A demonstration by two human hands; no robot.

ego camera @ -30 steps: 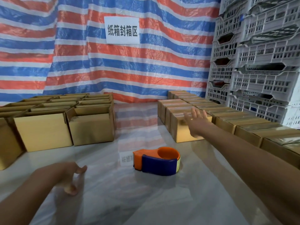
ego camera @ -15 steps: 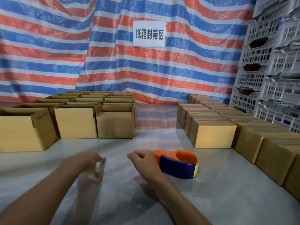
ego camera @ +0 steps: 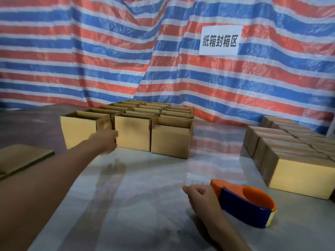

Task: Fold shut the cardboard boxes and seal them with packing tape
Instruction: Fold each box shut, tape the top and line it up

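Now, left hand (ego camera: 107,140): at the open brown cardboard boxes (ego camera: 133,132); grip too blurry to tell.
Right hand (ego camera: 201,196): curled, holding nothing, beside the orange-and-blue plastic tape dispenser (ego camera: 250,205).

head view | faces forward, slightly down | open boxes (ego camera: 133,132) mid-distance | striped tarp (ego camera: 101,57) behind

My left hand (ego camera: 107,140) now reaches forward to the front row of open boxes (ego camera: 133,134), at the gap between two. My right hand (ego camera: 201,198), drawn back with fingers curled, sits just beside the tape dispenser (ego camera: 248,205). My view now faces further left.
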